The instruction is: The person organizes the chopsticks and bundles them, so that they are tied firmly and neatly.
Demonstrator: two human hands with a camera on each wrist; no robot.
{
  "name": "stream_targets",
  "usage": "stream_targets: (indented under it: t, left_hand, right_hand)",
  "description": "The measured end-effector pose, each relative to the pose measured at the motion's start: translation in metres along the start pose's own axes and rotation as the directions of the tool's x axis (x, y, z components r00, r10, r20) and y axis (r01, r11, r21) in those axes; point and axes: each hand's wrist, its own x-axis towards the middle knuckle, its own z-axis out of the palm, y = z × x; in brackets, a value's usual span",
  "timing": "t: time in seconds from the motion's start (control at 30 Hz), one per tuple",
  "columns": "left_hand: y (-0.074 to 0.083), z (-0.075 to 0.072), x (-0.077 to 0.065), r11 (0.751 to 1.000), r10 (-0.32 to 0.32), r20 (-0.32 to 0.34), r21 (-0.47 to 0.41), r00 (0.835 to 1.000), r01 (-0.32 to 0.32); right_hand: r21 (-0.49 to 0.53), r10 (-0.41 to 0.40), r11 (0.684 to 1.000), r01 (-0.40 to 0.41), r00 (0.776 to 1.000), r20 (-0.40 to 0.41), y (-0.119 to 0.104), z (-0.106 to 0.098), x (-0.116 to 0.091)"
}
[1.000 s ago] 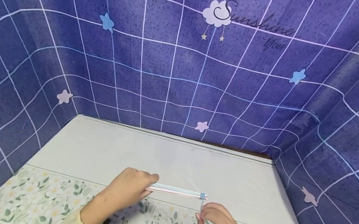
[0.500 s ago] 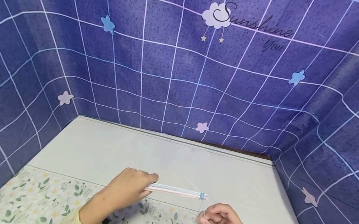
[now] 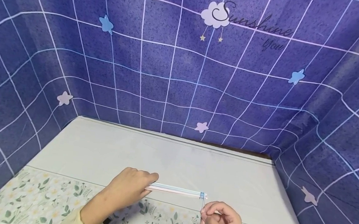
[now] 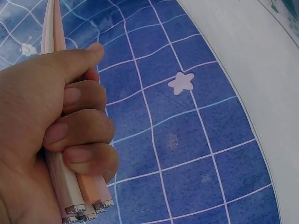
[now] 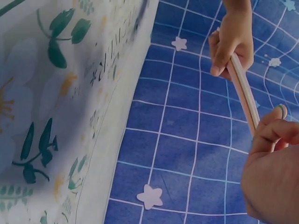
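Observation:
My left hand (image 3: 129, 185) grips a bundle of slim pastel sticks (image 3: 176, 190), which points right above the table. In the left wrist view its fingers curl round the sticks (image 4: 65, 179), whose lower ends look jagged and silvery. Near the far end of the bundle, a thin blue band (image 3: 202, 195) is wound round the sticks several times. Below that end, my right hand (image 3: 225, 221) pinches the loose part of the band, drawn down from the bundle. The right wrist view shows the bundle between both hands, with the pinching fingertips partly hidden.
A white table mat (image 3: 125, 146) with a flower-printed front part (image 3: 31, 195) lies under the hands. Blue-purple grid cloth (image 3: 158, 60) with stars and clouds hangs round the back and both sides.
My right hand has turned and shifted its fingers on the blue band, coming slightly up towards the bundle. The left hand and the sticks have stayed almost in place.

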Motion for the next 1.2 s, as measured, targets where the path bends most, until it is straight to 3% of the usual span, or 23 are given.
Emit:
stream_targets:
  t: [0.1,0.2,0.33,0.43,0.6,0.7,0.8,0.9,0.97,1.03,1.2]
  left_hand:
    - [0.0,-0.001,0.0,1.0,0.004,-0.007,0.011,1.0,-0.004]
    - [0.001,-0.002,0.0,1.0,0.01,-0.011,0.013,1.0,-0.01]
    - [0.001,-0.002,0.0,1.0,0.012,-0.01,0.018,1.0,-0.012]
    - [0.001,0.001,-0.002,1.0,0.013,0.003,0.012,1.0,-0.013]
    - [0.001,0.004,-0.003,1.0,0.011,0.014,0.001,1.0,-0.011]
    - [0.001,0.004,-0.004,1.0,0.019,0.003,-0.005,1.0,-0.019]
    - [0.001,0.004,-0.004,0.999,0.033,-0.007,-0.009,0.999,-0.033]
    - [0.0,0.004,-0.005,0.999,0.039,-0.012,-0.018,0.999,-0.039]
    - [0.0,0.004,-0.005,0.999,0.041,-0.013,-0.022,0.999,-0.041]
    - [0.0,0.004,-0.005,0.999,0.043,-0.013,-0.028,0.999,-0.043]
    - [0.0,0.002,-0.005,0.998,0.048,-0.011,-0.037,0.999,-0.048]
  right_hand:
    - [-0.077,0.117,0.989,-0.125,0.988,-0.098,-0.003,0.003,0.002]
    - [-0.124,0.223,0.963,-0.239,0.967,-0.124,-0.005,0.003,0.006]
    - [-0.113,0.348,0.93,-0.351,0.937,-0.039,-0.005,-0.003,0.009]
    - [-0.082,0.388,0.921,-0.382,0.919,0.072,-0.004,-0.01,0.01]
    - [0.025,0.311,0.942,-0.333,0.903,0.296,0.001,-0.02,0.014]
    - [0.125,0.243,0.938,-0.322,0.872,0.425,0.004,-0.024,0.017]
    - [0.243,0.18,0.898,-0.368,0.809,0.559,0.008,-0.029,0.019]
    - [0.328,0.125,0.834,-0.443,0.732,0.669,0.01,-0.034,0.021]
    - [0.353,0.109,0.797,-0.491,0.69,0.715,0.011,-0.037,0.021]
    - [0.347,0.12,0.78,-0.521,0.668,0.734,0.012,-0.039,0.02]
    - [0.325,0.136,0.786,-0.526,0.66,0.738,0.012,-0.04,0.02]
